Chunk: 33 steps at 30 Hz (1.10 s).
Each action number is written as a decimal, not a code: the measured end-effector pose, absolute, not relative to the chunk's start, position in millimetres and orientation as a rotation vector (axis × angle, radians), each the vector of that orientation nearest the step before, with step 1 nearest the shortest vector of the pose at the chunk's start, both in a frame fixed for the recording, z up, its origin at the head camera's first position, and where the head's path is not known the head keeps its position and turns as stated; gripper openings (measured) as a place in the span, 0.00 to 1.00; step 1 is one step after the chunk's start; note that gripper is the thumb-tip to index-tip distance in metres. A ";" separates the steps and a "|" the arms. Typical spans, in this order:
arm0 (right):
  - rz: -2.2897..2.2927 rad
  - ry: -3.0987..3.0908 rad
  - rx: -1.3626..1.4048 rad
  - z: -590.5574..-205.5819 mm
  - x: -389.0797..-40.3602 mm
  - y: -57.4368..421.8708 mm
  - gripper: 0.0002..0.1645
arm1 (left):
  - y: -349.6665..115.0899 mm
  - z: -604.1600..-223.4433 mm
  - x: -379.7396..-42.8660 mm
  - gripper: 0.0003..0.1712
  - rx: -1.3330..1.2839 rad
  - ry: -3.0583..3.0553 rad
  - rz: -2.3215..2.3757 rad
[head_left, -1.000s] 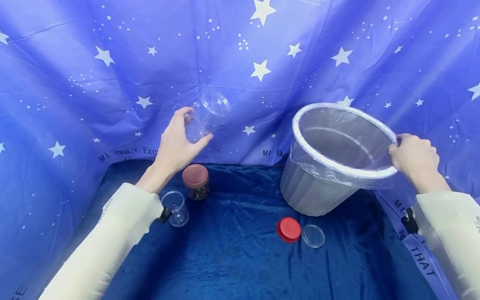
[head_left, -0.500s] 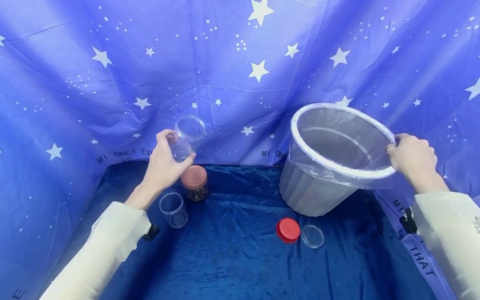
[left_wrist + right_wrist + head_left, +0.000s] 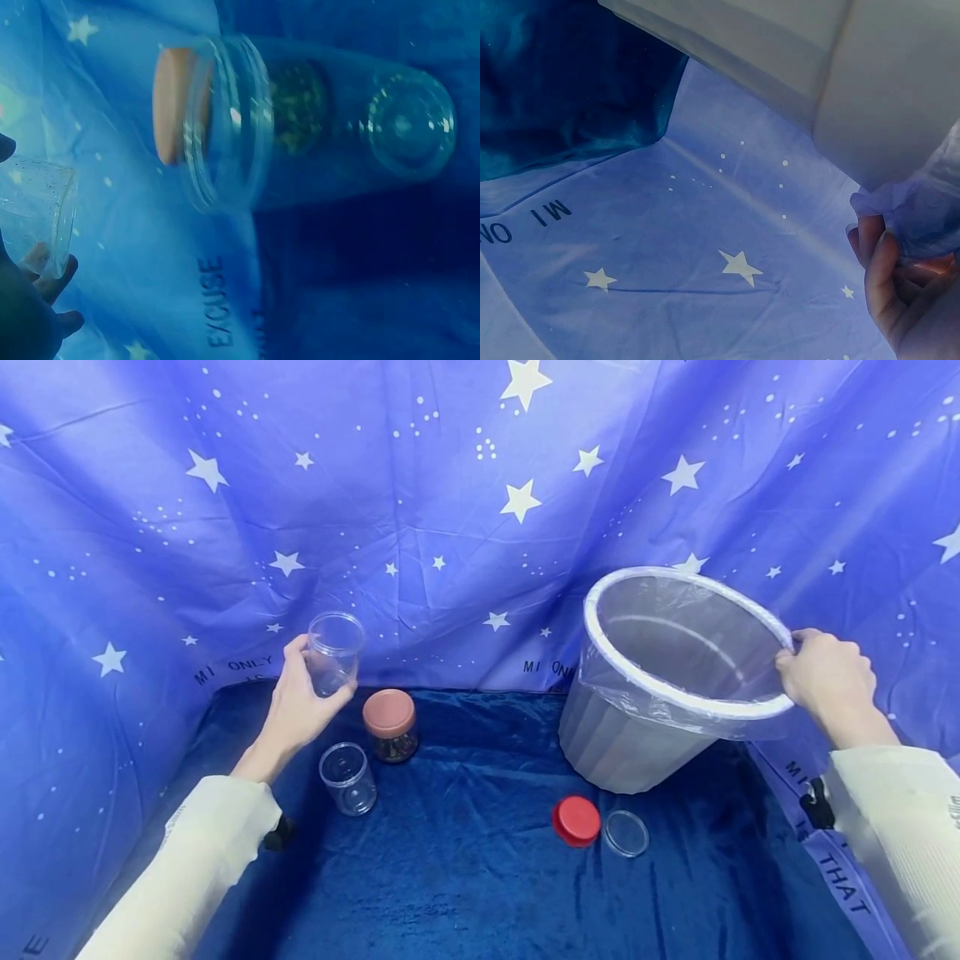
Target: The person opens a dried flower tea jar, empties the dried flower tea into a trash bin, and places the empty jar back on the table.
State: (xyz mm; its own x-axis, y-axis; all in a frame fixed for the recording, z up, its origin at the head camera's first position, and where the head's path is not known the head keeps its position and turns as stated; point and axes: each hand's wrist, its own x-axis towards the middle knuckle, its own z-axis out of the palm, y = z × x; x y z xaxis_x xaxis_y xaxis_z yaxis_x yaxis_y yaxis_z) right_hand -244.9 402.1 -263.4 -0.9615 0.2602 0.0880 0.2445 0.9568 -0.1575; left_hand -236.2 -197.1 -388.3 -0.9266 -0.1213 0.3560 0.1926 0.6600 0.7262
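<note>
My left hand (image 3: 300,702) grips a clear, lidless plastic jar (image 3: 334,652) between thumb and fingers, up in front of the starry curtain. In the left wrist view that held jar (image 3: 37,210) shows at the left edge, with small specks on its wall. My right hand (image 3: 828,685) holds the rim of a grey trash can (image 3: 637,743), its fingers curled over the edge where a clear bag is folded; the can leans toward the left. A second clear open jar (image 3: 348,781) stands below my left hand, beside a jar with a brownish-pink lid (image 3: 390,714) and dark bits inside.
A red lid (image 3: 577,818) and a clear round lid (image 3: 626,833) lie on the dark blue cloth (image 3: 465,893) in front of the trash can. Behind everything hangs a blue curtain (image 3: 450,485) with white stars.
My left hand has moved left and down with the clear jar, which has turned from tilted to nearly upright. My right hand and the trash can have stayed in place.
</note>
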 end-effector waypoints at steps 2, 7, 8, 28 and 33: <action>0.221 -3.001 -0.391 -263.0 -244.6 402.1 0.32 | -201.9 -391.8 -237.1 0.49 -0.018 -2.527 -1.146; 0.223 -3.002 -0.392 -263.1 -244.6 402.1 0.32 | -210.7 -398.5 -238.6 0.49 0.086 -2.585 -1.148; 0.222 -3.002 -0.393 -263.3 -244.8 402.3 0.32 | -211.7 -399.7 -238.8 0.50 0.098 -2.595 -1.151; 0.228 -3.000 -0.395 -264.9 -245.9 403.8 0.33 | -233.2 -438.5 -237.0 0.55 0.207 -2.798 -1.151; 0.233 -3.002 -0.397 -264.6 -245.7 403.7 0.33 | -235.5 -448.4 -235.9 0.54 0.236 -2.827 -1.157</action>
State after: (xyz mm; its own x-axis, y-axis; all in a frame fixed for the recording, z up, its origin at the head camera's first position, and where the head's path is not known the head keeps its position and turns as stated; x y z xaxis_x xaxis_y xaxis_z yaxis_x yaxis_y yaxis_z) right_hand -245.7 403.7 -264.6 -0.9604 0.2660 0.0832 0.2500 0.9541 -0.1648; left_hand -235.9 -235.5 -448.4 -0.9851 -0.1712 0.0136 -0.1126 0.7035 0.7017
